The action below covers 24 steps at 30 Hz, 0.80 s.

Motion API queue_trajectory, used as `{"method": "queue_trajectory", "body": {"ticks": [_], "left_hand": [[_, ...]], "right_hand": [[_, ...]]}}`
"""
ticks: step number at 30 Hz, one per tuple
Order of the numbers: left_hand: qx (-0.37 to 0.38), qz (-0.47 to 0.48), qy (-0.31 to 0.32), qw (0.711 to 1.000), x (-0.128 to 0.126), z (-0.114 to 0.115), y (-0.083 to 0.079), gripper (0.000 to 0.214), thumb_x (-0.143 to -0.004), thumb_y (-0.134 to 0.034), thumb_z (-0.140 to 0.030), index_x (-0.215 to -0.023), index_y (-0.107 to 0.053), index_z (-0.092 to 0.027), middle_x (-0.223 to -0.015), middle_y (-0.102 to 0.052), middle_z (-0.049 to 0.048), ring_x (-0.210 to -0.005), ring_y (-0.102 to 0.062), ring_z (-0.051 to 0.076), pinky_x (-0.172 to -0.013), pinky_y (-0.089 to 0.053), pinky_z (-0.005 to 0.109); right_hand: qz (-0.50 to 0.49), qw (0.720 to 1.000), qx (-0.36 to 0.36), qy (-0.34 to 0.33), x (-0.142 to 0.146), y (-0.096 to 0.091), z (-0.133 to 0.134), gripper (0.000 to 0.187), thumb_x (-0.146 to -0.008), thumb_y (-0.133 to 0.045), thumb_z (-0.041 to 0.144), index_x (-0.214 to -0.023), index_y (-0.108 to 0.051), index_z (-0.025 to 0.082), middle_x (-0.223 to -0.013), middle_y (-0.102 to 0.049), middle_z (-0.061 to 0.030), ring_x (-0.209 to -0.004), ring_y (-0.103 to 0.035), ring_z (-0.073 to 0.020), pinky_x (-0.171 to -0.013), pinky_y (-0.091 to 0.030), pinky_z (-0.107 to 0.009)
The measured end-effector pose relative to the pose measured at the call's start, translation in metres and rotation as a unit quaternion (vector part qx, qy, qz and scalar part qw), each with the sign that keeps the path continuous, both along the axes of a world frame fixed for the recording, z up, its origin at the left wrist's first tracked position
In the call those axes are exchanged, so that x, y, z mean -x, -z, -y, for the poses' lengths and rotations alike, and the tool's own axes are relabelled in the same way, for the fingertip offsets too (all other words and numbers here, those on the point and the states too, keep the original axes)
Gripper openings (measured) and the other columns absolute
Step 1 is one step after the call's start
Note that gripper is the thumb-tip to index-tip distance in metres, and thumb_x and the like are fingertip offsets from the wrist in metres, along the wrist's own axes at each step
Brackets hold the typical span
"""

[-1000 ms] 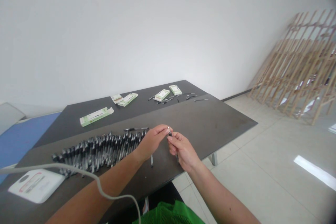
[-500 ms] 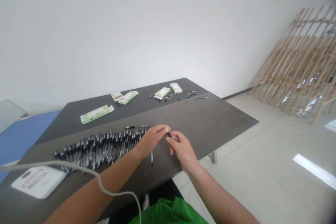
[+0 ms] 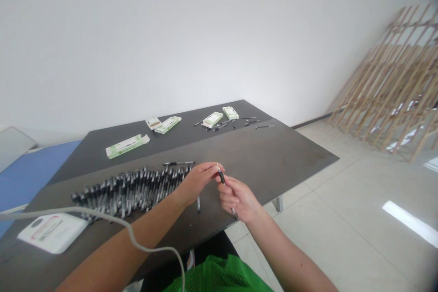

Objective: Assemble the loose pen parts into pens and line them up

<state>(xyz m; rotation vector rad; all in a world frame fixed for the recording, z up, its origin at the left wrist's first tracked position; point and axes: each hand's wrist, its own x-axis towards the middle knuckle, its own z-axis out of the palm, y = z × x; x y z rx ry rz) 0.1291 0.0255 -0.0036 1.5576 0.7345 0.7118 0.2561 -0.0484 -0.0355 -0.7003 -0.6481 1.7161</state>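
Observation:
A pen (image 3: pixel 222 177) with a black grip is held in front of me, tip upward. Wrapped round its barrel is my right hand (image 3: pixel 239 198), with the pen's end showing below the fingers. My left hand (image 3: pixel 196 183) pinches at the tip, closed; whether a small part sits between those fingers I cannot make out. Left of my hands, a long row of many similar pens (image 3: pixel 133 194) lies side by side. One pen (image 3: pixel 178 163) rests crosswise behind the row, and another (image 3: pixel 199 204) sticks out beside my left wrist.
Green-white boxes (image 3: pixel 127 147) lie at the back of the dark table (image 3: pixel 290 155), several loose pens (image 3: pixel 221 126) near the right ones. A white flat case (image 3: pixel 54 235) is at left. A pale cable (image 3: pixel 132 237) crosses over my left forearm. Wooden lattice (image 3: pixel 386 82) leans at far right.
My right hand has shifted down the pen and its fingers now wrap the barrel, showing more of the grip. My left hand stays at the tip.

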Motion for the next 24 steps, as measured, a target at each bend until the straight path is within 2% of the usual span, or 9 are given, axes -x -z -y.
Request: {"method": "queue_trajectory", "body": {"ticks": [2, 6, 7, 9, 12, 15, 18, 20, 24], "left_hand": [[0.004, -0.007, -0.002, 1.0, 0.0, -0.001, 0.001, 0.029, -0.082, -0.053, -0.041, -0.087, -0.067, -0.016, -0.085, -0.067, 0.004, -0.084, -0.06, 0.018, -0.08, -0.044, 0.029], [-0.053, -0.06, -0.058, 0.995, 0.0, -0.001, 0.003, 0.028, -0.082, -0.054, -0.04, -0.087, -0.068, -0.017, -0.088, -0.068, 0.0033, -0.087, -0.058, 0.019, -0.085, -0.041, 0.029], [-0.048, -0.051, -0.055, 0.996, 0.0, -0.001, 0.003, 0.028, -0.082, -0.054, -0.04, -0.087, -0.068, -0.017, -0.087, -0.067, 0.0031, -0.086, -0.058, 0.018, -0.085, -0.041, 0.029], [-0.009, -0.011, -0.02, 1.0, -0.001, 0.0, 0.003, 0.029, -0.082, -0.054, -0.041, -0.085, -0.067, -0.016, -0.079, -0.064, 0.0022, -0.078, -0.056, 0.016, -0.08, -0.043, 0.028], [0.06, 0.04, 0.021, 0.997, -0.004, 0.003, 0.002, 0.029, -0.081, -0.056, -0.041, -0.083, -0.065, -0.014, -0.072, -0.06, 0.0009, -0.068, -0.053, 0.013, -0.072, -0.043, 0.026], [0.081, 0.048, 0.029, 0.995, -0.007, 0.003, 0.0, 0.03, -0.081, -0.057, -0.042, -0.083, -0.065, -0.013, -0.071, -0.059, 0.0014, -0.066, -0.052, 0.012, -0.069, -0.043, 0.025], [0.057, 0.023, 0.027, 0.998, -0.014, -0.003, 0.001, 0.034, -0.081, -0.056, -0.045, -0.083, -0.067, -0.013, -0.073, -0.063, 0.0032, -0.07, -0.056, 0.015, -0.072, -0.045, 0.027], [0.027, -0.002, 0.011, 1.0, -0.019, -0.012, 0.004, 0.035, -0.079, -0.058, -0.045, -0.091, -0.068, -0.014, -0.085, -0.068, 0.006, -0.083, -0.06, 0.018, -0.08, -0.045, 0.03], [-0.007, -0.062, -0.062, 0.996, -0.027, -0.051, 0.017, 0.049, -0.079, -0.057, -0.044, -0.117, -0.06, -0.014, -0.106, -0.069, 0.0118, -0.1, -0.063, 0.02, -0.088, -0.045, 0.033]], "right_hand": [[-0.007, 1.0, 0.011, -0.006, 0.001, 0.0, 0.0, 0.033, -0.075, -0.064, 0.046, -0.091, -0.061, 0.017, -0.057, -0.048, 0.0077, -0.033, -0.025, -0.0024, -0.034, -0.019, -0.019], [0.115, 0.981, -0.021, 0.153, 0.005, 0.004, -0.003, 0.027, -0.073, -0.071, 0.039, -0.082, -0.061, 0.016, -0.057, -0.053, 0.0057, -0.037, -0.038, -0.0035, -0.037, -0.024, -0.018], [0.104, 0.984, -0.024, 0.143, 0.004, 0.006, -0.003, 0.025, -0.073, -0.07, 0.038, -0.081, -0.061, 0.016, -0.054, -0.05, 0.0068, -0.036, -0.035, -0.003, -0.036, -0.021, -0.017], [0.014, 0.998, -0.011, 0.053, 0.002, 0.008, -0.003, 0.024, -0.077, -0.067, 0.038, -0.082, -0.061, 0.016, -0.05, -0.042, 0.0092, -0.033, -0.024, -0.002, -0.035, -0.016, -0.018], [-0.137, 0.988, 0.017, -0.073, -0.002, 0.009, -0.001, 0.021, -0.078, -0.066, 0.036, -0.085, -0.059, 0.017, -0.051, -0.033, 0.0114, -0.034, -0.013, -0.0017, -0.034, -0.013, -0.017], [-0.188, 0.979, 0.016, -0.081, -0.003, 0.009, 0.0, 0.018, -0.079, -0.065, 0.033, -0.086, -0.058, 0.018, -0.052, -0.031, 0.0114, -0.035, -0.012, -0.0017, -0.035, -0.013, -0.016], [-0.179, 0.983, 0.004, -0.044, -0.004, 0.011, -0.003, 0.019, -0.08, -0.065, 0.034, -0.086, -0.059, 0.017, -0.052, -0.034, 0.0108, -0.035, -0.015, -0.002, -0.034, -0.013, -0.017], [-0.149, 0.989, -0.015, 0.0, -0.009, 0.014, -0.006, 0.019, -0.08, -0.064, 0.034, -0.087, -0.059, 0.017, -0.053, -0.038, 0.01, -0.035, -0.018, -0.0021, -0.035, -0.014, -0.017], [-0.055, 0.992, -0.048, 0.107, -0.04, 0.024, -0.017, 0.021, -0.079, -0.065, 0.035, -0.087, -0.061, 0.015, -0.055, -0.044, 0.008, -0.036, -0.024, -0.0021, -0.037, -0.016, -0.018]]}}
